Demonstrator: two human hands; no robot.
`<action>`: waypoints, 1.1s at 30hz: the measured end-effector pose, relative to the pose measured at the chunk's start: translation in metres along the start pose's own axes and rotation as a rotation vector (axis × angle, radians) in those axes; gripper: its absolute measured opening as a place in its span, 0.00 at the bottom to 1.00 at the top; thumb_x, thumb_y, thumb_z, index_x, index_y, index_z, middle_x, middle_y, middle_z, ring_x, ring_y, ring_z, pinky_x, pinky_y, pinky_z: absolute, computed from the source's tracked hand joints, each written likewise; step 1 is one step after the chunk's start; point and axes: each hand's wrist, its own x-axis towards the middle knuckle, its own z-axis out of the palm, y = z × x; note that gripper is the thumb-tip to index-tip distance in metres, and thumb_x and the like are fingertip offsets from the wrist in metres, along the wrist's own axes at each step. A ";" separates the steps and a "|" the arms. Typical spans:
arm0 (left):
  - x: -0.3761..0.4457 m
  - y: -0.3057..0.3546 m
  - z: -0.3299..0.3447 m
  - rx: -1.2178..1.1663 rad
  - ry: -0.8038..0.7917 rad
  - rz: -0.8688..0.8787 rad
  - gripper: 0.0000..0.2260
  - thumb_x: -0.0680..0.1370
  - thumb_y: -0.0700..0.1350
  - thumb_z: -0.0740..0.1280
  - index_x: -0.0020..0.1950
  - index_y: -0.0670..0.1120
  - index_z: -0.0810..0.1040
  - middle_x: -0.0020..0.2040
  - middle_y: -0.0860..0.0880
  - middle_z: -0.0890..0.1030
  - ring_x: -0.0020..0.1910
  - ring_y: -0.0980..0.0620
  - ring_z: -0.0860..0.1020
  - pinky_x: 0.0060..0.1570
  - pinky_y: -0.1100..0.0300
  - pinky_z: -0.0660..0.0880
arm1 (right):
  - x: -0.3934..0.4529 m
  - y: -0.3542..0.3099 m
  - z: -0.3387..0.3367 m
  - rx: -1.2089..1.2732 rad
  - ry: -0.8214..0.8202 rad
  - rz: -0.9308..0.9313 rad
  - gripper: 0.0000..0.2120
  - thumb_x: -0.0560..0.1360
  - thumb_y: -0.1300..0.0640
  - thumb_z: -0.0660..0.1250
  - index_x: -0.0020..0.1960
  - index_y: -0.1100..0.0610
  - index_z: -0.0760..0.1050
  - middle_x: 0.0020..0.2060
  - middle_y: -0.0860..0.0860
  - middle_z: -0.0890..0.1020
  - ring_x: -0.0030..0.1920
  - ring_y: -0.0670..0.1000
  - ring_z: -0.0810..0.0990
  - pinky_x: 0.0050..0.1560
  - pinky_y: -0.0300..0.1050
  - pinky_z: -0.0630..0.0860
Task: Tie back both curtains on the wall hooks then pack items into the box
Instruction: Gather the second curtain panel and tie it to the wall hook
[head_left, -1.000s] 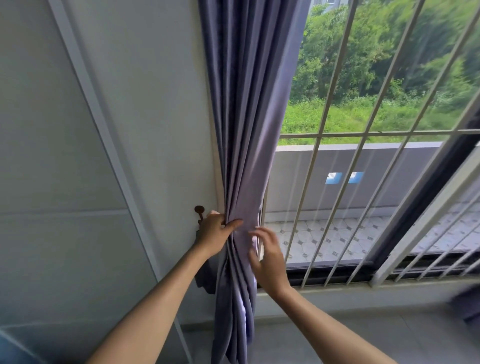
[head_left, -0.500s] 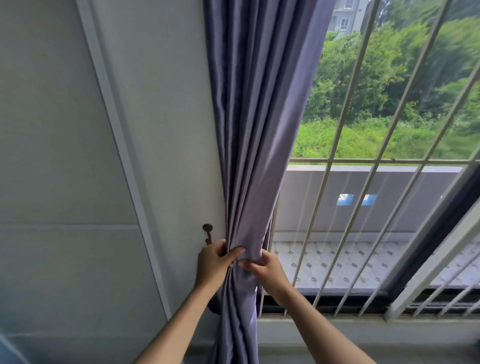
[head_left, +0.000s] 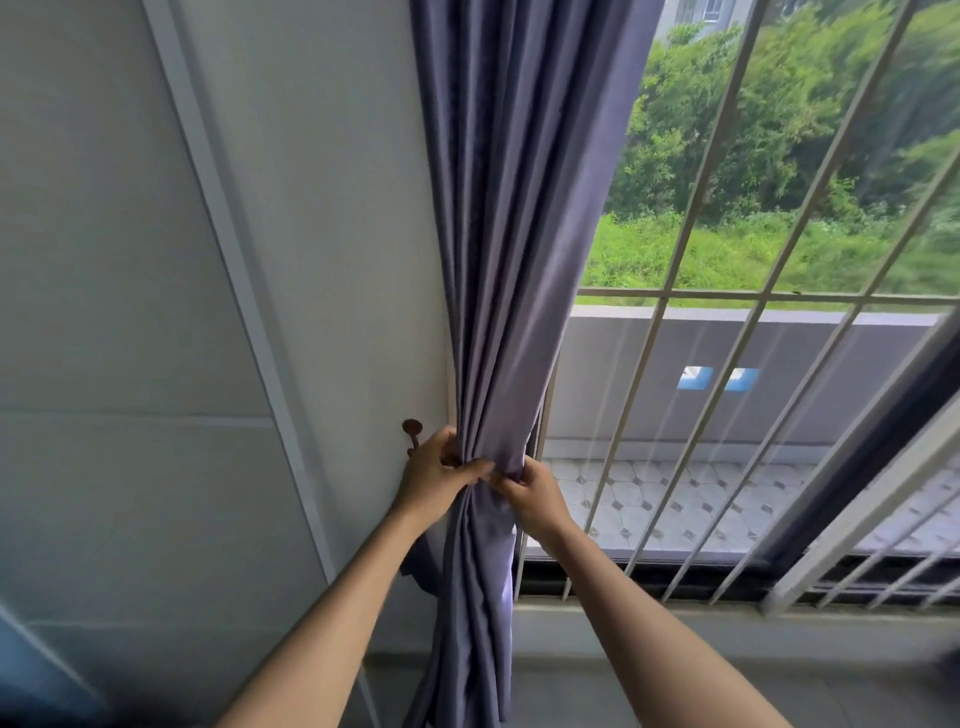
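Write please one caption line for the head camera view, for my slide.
Both hands, left hand and right hand, gather the purple curtain beside the brown wall hook.

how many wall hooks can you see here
1. The wall hook sticks out of the wall just left of the gathered curtain, right above the left hand. Others may be hidden.

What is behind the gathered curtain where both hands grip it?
Behind the curtain show window bars on one side and a brown wall hook beside the left hand; the hook's base is hidden.
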 end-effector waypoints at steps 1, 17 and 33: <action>-0.001 0.002 -0.004 -0.044 -0.105 0.001 0.15 0.73 0.47 0.73 0.58 0.48 0.77 0.50 0.51 0.83 0.47 0.53 0.82 0.50 0.54 0.80 | 0.001 0.003 -0.003 0.006 -0.002 0.010 0.04 0.74 0.60 0.70 0.42 0.52 0.79 0.37 0.46 0.83 0.38 0.44 0.79 0.43 0.43 0.76; 0.011 -0.002 -0.010 -0.095 0.019 -0.004 0.01 0.70 0.43 0.74 0.39 0.49 0.85 0.34 0.50 0.84 0.33 0.56 0.79 0.39 0.59 0.77 | 0.001 0.006 0.010 -0.155 -0.038 -0.096 0.19 0.70 0.59 0.73 0.58 0.50 0.72 0.48 0.41 0.80 0.49 0.38 0.78 0.45 0.30 0.73; 0.021 -0.005 -0.003 0.167 0.178 0.110 0.04 0.74 0.45 0.71 0.43 0.45 0.84 0.36 0.55 0.83 0.35 0.62 0.79 0.35 0.72 0.70 | -0.025 0.016 0.031 -0.254 0.219 -0.305 0.19 0.81 0.62 0.56 0.64 0.40 0.70 0.44 0.38 0.78 0.45 0.44 0.78 0.44 0.30 0.72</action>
